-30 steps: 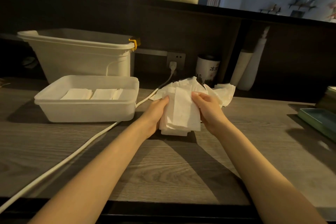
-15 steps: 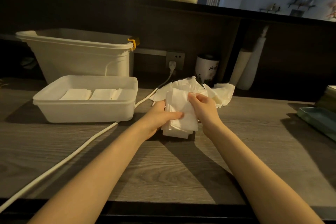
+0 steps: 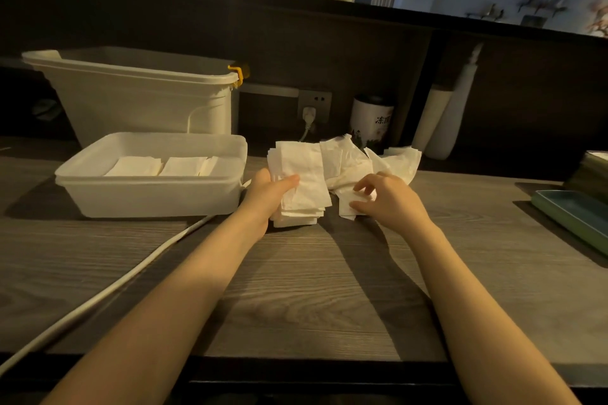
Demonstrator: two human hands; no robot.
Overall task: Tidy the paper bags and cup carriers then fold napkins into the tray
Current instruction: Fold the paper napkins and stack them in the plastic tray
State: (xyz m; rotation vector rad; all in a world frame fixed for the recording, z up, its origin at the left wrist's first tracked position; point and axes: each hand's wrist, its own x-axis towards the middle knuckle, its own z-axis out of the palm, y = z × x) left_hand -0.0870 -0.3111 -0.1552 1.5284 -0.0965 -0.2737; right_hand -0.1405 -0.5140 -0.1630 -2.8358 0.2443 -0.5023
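While the left hand (image 3: 268, 194) grips the folded napkin stack (image 3: 301, 186) upright on the surface (image 3: 312, 299), the right hand (image 3: 383, 199) has let go of it and now pinches one loose napkin (image 3: 350, 204) from the pile (image 3: 391, 159): next fold starting. Tray (image 3: 148, 194), just left, shows three folded napkins (image 3: 182, 166).

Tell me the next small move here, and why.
Probably carry the folded stack that the left hand grips over into the white tray, beside the napkins already laid there. The right hand is already pinching the next napkin from the loose pile.
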